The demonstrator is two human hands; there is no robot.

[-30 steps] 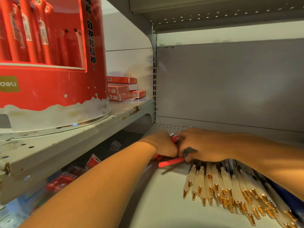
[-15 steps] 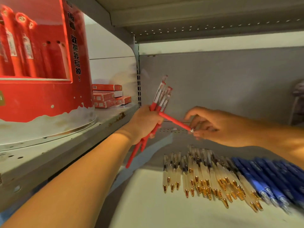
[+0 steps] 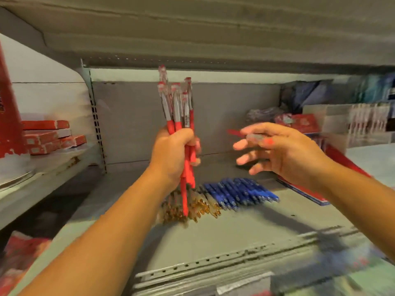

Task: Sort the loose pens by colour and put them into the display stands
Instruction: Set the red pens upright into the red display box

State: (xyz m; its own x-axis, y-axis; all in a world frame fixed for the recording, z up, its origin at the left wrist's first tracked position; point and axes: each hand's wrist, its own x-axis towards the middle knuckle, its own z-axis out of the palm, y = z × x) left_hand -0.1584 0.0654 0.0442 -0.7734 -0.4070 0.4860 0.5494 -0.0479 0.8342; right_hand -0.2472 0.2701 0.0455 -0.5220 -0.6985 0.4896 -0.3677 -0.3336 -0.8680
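My left hand (image 3: 173, 154) grips a bundle of several red pens (image 3: 177, 107) upright above the grey shelf (image 3: 235, 231). To its right, at the same height, my right hand (image 3: 286, 154) is blurred by motion, with a single red pen (image 3: 235, 132) lying across its spread fingers and pointing left. On the shelf below lie a row of clear pens with gold tips (image 3: 198, 207), partly hidden behind my left wrist, and beside them a row of blue pens (image 3: 239, 192).
A clear display stand (image 3: 363, 122) holding pens stands at the right, with a red pack (image 3: 299, 122) next to it. Red boxes (image 3: 47, 135) are stacked on the left shelf beside a red display (image 3: 8, 103). An upper shelf hangs close overhead.
Both hands rose from the shelf. My left hand lifted the red pen bundle upright. My right hand drew one red pen away to the right, and the view swung right.
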